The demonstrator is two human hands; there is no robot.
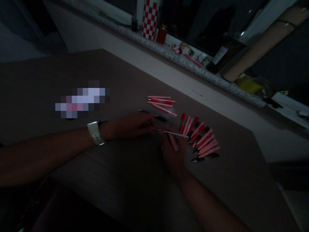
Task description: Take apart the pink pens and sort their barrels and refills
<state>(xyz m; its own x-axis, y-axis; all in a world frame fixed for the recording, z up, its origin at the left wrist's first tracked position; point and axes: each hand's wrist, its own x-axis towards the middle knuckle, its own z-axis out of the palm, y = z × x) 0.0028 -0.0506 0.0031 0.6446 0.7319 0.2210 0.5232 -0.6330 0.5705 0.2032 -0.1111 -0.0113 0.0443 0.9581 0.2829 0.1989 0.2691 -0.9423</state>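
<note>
My left hand (135, 125), with a pale watch strap on its wrist, reaches in from the left, its fingers pinched at one end of a thin pale stick (172, 132) that looks like a pen refill. The stick runs across the top of my right hand (175, 158). A pink pen barrel (173, 142) lies in the closed fingers of that hand. Just beyond the left fingertips rests a black pen (160, 118). To the right of my right hand, many pink, red and black pens (202, 138) are fanned out on the table. Dim light blurs the fingertips.
Several pink and red pens (161, 102) form a small group farther back on the table (116, 77). A blurred-out bright patch (80, 100) is at left. On the speckled windowsill (169, 54) stand a red-and-white checkered cylinder (151, 19), a red bottle (161, 34) and a leaning cardboard tube (263, 45).
</note>
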